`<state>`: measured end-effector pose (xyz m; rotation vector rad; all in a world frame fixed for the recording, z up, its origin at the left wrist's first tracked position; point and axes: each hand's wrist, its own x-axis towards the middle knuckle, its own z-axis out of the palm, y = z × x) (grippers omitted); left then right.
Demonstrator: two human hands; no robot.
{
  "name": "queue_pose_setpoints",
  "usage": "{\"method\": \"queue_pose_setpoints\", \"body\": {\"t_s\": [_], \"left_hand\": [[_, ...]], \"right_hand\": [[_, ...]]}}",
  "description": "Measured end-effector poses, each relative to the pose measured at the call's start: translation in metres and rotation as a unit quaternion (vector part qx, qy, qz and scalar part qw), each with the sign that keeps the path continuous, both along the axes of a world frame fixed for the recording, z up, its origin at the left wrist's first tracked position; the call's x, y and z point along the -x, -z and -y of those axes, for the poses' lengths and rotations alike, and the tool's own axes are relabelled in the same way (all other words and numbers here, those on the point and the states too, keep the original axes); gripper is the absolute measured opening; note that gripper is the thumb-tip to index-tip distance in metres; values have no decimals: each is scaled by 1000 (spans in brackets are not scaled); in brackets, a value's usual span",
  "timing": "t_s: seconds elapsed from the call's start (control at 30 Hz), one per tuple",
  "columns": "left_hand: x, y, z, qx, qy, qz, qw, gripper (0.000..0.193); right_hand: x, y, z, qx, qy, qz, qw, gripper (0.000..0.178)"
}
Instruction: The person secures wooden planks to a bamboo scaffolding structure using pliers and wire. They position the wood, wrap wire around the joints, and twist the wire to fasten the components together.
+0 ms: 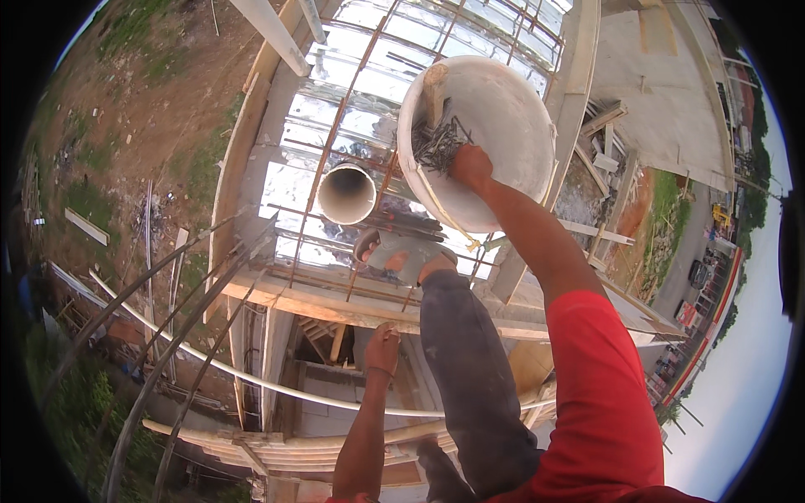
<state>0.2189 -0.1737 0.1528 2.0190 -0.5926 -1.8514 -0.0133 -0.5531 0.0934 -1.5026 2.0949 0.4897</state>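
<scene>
My right hand (472, 165) reaches into a large white bucket (511, 126), its fingers closed at the edge of a heap of thin grey nails or cut wire pieces (436, 147); the fingertips are hidden among them. A wooden handle or stick (433, 92) leans inside the bucket, above the heap. My left hand (382, 349) hangs lower down, beside the wooden formwork edge, with its fingers curled closed; whatever is in it, if anything, is hidden. The bucket's rope handle (438, 201) droops over its near side.
A short round pipe (346, 194) stands up left of the bucket amid the rebar grid (335, 126) on shiny sheeting. My sandalled foot (407, 258) rests near the formwork board (335, 306). Bare rebar ends (180, 335) stick up at left, above a drop to the ground.
</scene>
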Motion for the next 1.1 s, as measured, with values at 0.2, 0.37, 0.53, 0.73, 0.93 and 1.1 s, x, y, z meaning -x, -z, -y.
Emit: {"method": "queue_pose_setpoints", "body": {"t_s": [0.2, 0.37, 0.53, 0.73, 0.93, 1.1], "left_hand": [[33, -42, 139, 148, -219, -135, 955, 27], [56, -96, 234, 207, -176, -235, 933, 36], [56, -126, 242, 153, -172, -276, 933, 26], [25, -117, 184, 137, -226, -160, 951, 16], [-15, -121, 53, 19, -261, -87, 961, 10], [-95, -99, -54, 45, -227, 31, 972, 7]], "right_hand": [[2, -54, -1, 46, -39, 21, 998, 20], [-22, -180, -35, 108, -22, 373, 921, 16], [-42, -231, -61, 140, -378, 326, 855, 15], [-72, -179, 71, 401, -481, 17, 780, 26], [-101, -164, 74, 67, -355, -177, 915, 27], [-60, -153, 49, -67, -212, -41, 974, 14]]}}
